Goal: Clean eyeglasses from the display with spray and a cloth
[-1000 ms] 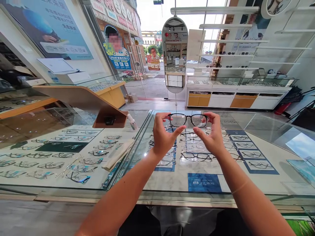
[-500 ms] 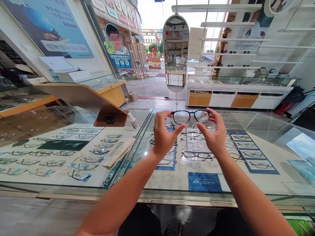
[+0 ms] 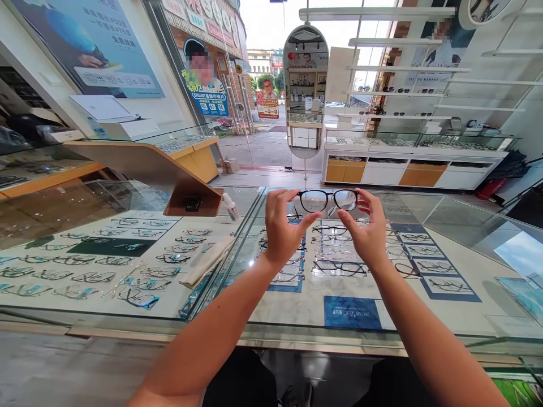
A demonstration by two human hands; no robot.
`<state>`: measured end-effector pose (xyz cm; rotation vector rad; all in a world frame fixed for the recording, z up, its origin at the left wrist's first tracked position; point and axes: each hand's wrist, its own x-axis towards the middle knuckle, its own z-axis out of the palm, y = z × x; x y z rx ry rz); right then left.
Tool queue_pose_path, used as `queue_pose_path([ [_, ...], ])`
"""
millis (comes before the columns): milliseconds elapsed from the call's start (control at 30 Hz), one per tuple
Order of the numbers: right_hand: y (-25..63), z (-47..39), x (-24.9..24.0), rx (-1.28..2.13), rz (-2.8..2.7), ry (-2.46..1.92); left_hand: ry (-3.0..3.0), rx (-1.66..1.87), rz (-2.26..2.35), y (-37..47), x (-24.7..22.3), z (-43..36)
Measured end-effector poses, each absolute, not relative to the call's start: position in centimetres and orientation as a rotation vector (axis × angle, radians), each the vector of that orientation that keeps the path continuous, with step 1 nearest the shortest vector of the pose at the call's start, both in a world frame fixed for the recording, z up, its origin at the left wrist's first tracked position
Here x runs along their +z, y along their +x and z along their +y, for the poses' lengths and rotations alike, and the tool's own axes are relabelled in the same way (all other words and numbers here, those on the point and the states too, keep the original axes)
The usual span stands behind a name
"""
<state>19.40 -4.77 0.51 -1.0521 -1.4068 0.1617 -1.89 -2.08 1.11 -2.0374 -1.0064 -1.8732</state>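
Observation:
A pair of black-rimmed eyeglasses (image 3: 330, 194) is held up in front of me, above the glass display case (image 3: 288, 333). My left hand (image 3: 285, 229) grips the left end of the frame, with fingers curled and thumb pointing inward below the lens. At the opposite end, my right hand (image 3: 368, 229) is closed on the frame in the same way. Both lenses show, the right one with a pale reflection. The temples are mostly hidden behind the frame and hands. Under the glass top, several more eyeglasses (image 3: 339, 268) lie in rows.
To the left are a folded cloth (image 3: 207, 262), a small white spray bottle (image 3: 231, 207) and a brown slanted stand (image 3: 193, 192). A blue card (image 3: 352, 312) lies near the case's front. Beyond stand an oval mirror (image 3: 306, 90) and a white cabinet (image 3: 384, 169).
The view has shifted slightly. Both hands still hold the eyeglasses at nearly the same height, and the frame has turned a little.

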Motion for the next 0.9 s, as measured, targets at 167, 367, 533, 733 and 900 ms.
queue_pose_path([
  [167,19.40,-4.56,0.14,0.115,-1.387,-1.071,-2.054,-1.893,-0.972,-1.85,1.11,-1.82],
  [367,19.39,-4.49,0.07,0.079,-1.361,-1.078,-2.057,-1.922,-0.973,-1.75,0.91,-1.70],
  [533,19.33,-4.38,-0.15,0.092,-1.369,-1.081,-2.019,-1.950,-0.958,-1.70,0.75,-1.59],
  [733,19.22,-4.29,-0.40,0.111,-1.383,-1.110,-1.995,-1.955,-0.941,-1.64,0.73,-1.58],
  [900,19.19,-4.25,-0.50,0.132,-1.387,-1.124,-2.006,-1.941,-0.942,-1.64,0.68,-1.62],
])
